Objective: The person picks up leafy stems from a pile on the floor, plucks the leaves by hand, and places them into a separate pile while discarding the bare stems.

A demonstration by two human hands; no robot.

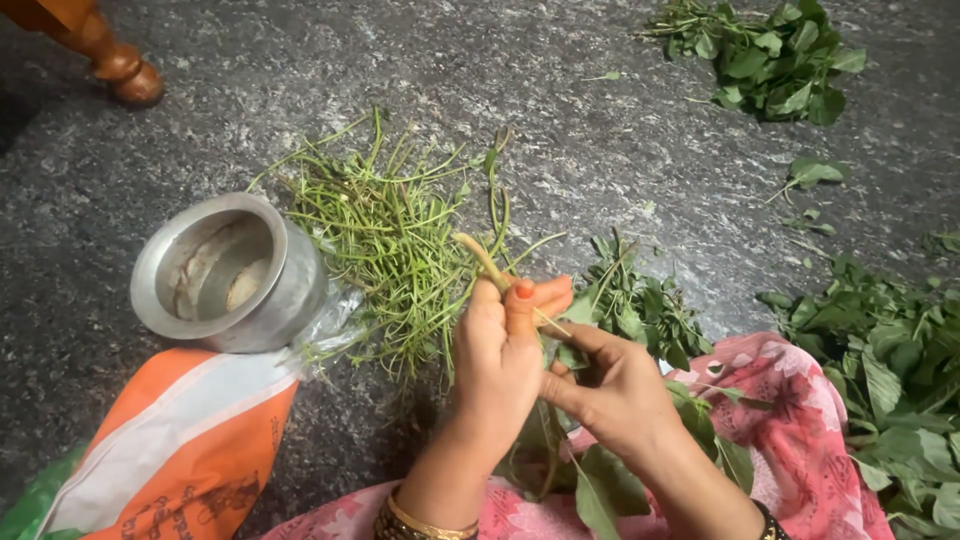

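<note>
Both hands closed on one leafy stem at frame centre, left hand pinching, right hand stripping; bare-stalk pile at 11 o'clock; thin stalk likely to snap if pulled hard.

Orange-and-white plastic bag — flat, lower left, beside the steel pot

The pot lies left of the stem pile; behind the hands, leaves lie far right.
</note>
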